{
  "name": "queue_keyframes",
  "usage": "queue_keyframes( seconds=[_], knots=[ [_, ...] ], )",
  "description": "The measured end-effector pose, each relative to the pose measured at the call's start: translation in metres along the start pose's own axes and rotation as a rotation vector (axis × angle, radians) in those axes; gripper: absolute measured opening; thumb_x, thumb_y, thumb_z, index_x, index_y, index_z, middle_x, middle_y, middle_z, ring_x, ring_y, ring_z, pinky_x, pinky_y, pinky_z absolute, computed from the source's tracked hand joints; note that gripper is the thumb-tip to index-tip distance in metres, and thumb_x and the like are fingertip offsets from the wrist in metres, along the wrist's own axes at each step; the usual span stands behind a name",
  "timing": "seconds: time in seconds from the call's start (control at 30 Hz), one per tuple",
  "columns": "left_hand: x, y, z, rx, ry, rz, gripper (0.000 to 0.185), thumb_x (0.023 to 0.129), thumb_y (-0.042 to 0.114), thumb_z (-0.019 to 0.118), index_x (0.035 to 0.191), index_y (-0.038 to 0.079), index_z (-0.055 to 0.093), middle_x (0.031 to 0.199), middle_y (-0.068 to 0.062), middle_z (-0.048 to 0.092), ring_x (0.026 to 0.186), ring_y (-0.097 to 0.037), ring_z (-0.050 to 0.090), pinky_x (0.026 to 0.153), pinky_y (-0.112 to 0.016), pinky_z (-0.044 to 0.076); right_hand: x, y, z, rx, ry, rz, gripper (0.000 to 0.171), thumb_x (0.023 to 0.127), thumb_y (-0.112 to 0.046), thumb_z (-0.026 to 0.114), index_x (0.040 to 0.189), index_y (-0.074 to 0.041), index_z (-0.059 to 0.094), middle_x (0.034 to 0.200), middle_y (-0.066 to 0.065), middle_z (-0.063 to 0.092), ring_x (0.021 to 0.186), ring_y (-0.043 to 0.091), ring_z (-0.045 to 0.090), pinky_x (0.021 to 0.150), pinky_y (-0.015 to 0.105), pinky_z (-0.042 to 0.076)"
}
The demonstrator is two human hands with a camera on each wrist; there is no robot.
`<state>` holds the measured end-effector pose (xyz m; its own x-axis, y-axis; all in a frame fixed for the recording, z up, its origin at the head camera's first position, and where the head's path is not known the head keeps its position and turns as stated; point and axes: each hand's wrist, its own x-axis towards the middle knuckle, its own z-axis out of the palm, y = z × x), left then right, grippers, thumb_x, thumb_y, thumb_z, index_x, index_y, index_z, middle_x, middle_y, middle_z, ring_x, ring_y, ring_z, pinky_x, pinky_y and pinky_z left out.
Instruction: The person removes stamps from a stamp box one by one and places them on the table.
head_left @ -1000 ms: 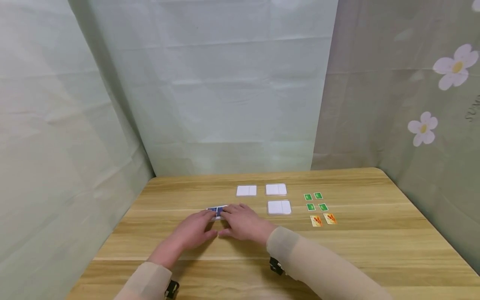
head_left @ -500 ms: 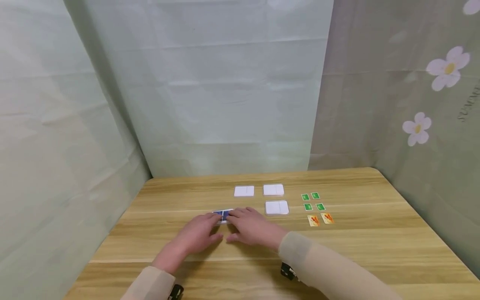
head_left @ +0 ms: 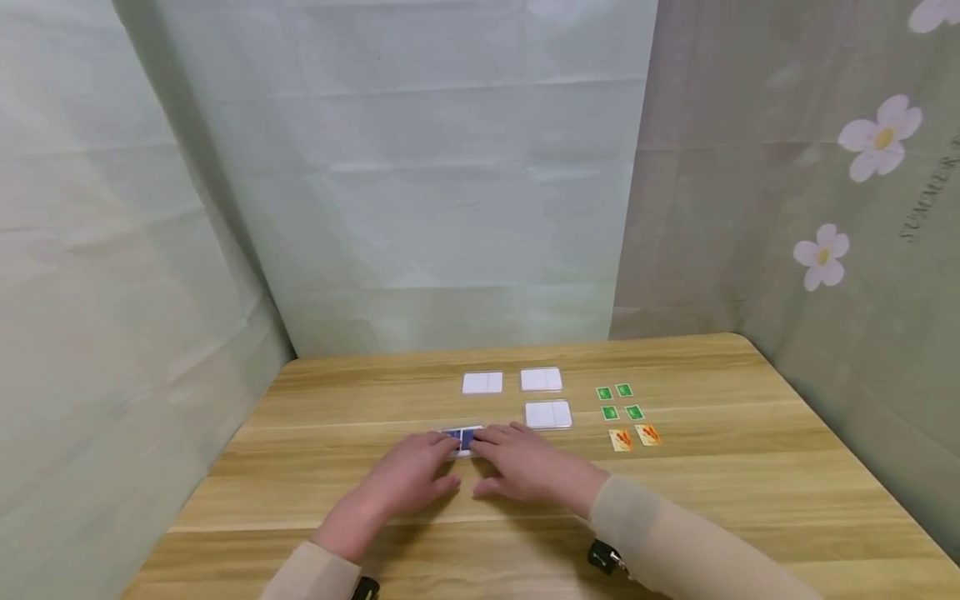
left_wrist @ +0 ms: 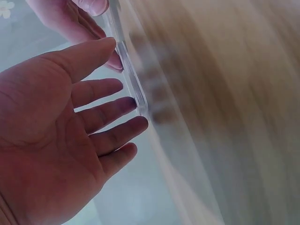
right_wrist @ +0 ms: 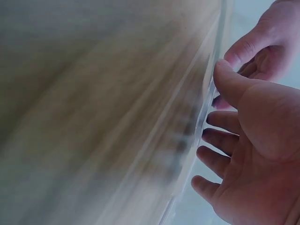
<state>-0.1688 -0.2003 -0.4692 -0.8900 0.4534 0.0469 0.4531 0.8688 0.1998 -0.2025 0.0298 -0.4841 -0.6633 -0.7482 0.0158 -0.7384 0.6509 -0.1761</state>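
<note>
Under my fingertips a flat clear case [left_wrist: 133,84] with dark blue cards [head_left: 468,438] showing lies on the wooden table [head_left: 300,450]. My left hand [head_left: 412,473] rests its extended fingers on the case's left part. From the other side the fingers of my right hand [head_left: 531,467] touch its right part. Both thumbs stay near the table on the near side, apart from each other. The wrist views show both hands palm down with fingers loosely extended, the case's thin edge beneath them. Much of the case's top is hidden by the fingers.
Three white-faced flat cases, one of them a back-left case [head_left: 482,382], lie beyond the hands. To the right are several small green cards [head_left: 610,412] and two orange-and-yellow cards [head_left: 621,440]. A pale curtain [head_left: 450,208] hangs behind the table.
Both hands have slid the case with the blue cards to the right and a little nearer to me. The view has turned slightly right; the other cards and cases lie as before.
</note>
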Motion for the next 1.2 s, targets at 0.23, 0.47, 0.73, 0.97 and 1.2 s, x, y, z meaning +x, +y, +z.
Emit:
queue_keyframes(
  seconds=[0.23, 0.47, 0.73, 0.97, 1.2],
  knots=[
    [0.007, 0.015, -0.002, 0.024, 0.005, 0.049, 0.058, 0.095, 0.028, 0.089, 0.142, 0.0, 0.07, 0.134, -0.019, 0.071, 0.122, -0.039, 0.068, 0.108, -0.057, 0.054, -0.021, 0.009, -0.004, 0.033, 0.018, -0.031, 0.07, 0.106, -0.052, 0.072, 0.158, -0.006, 0.059, 0.166, 0.011, 0.052, 0.155, 0.031, 0.047, 0.127, 0.058, 0.035],
    [0.021, 0.023, 0.005, -0.036, 0.001, 0.091, 0.063, 0.088, 0.028, 0.096, 0.142, 0.006, 0.071, 0.132, -0.01, 0.069, 0.119, -0.029, 0.065, 0.104, -0.052, 0.054, -0.045, 0.019, -0.007, 0.054, 0.034, -0.042, 0.067, 0.105, -0.049, 0.074, 0.154, -0.004, 0.063, 0.163, 0.015, 0.055, 0.152, 0.032, 0.051, 0.125, 0.057, 0.037],
    [0.033, 0.034, 0.011, -0.07, -0.031, 0.118, 0.056, 0.086, 0.025, 0.096, 0.136, 0.011, 0.073, 0.139, -0.01, 0.067, 0.126, -0.032, 0.064, 0.108, -0.056, 0.052, -0.067, 0.029, -0.009, 0.093, 0.014, -0.018, 0.069, 0.105, -0.05, 0.073, 0.156, -0.006, 0.061, 0.166, 0.015, 0.053, 0.149, 0.036, 0.052, 0.122, 0.053, 0.043],
    [0.044, 0.041, 0.014, -0.069, -0.035, 0.127, 0.046, 0.088, 0.024, 0.096, 0.126, 0.013, 0.075, 0.129, -0.006, 0.072, 0.113, -0.022, 0.066, 0.098, -0.042, 0.056, -0.082, 0.035, -0.01, 0.148, 0.004, 0.006, 0.066, 0.105, -0.048, 0.074, 0.156, -0.008, 0.062, 0.167, 0.012, 0.052, 0.148, 0.034, 0.054, 0.12, 0.052, 0.046],
    [0.05, 0.049, 0.016, -0.075, -0.048, 0.102, 0.039, 0.09, 0.024, 0.095, 0.121, 0.015, 0.074, 0.12, -0.003, 0.071, 0.103, -0.018, 0.061, 0.092, -0.039, 0.056, -0.085, 0.043, -0.008, 0.269, 0.044, 0.064, 0.058, 0.105, -0.04, 0.078, 0.152, -0.009, 0.066, 0.162, 0.009, 0.056, 0.143, 0.031, 0.059, 0.116, 0.054, 0.05]
  ],
)
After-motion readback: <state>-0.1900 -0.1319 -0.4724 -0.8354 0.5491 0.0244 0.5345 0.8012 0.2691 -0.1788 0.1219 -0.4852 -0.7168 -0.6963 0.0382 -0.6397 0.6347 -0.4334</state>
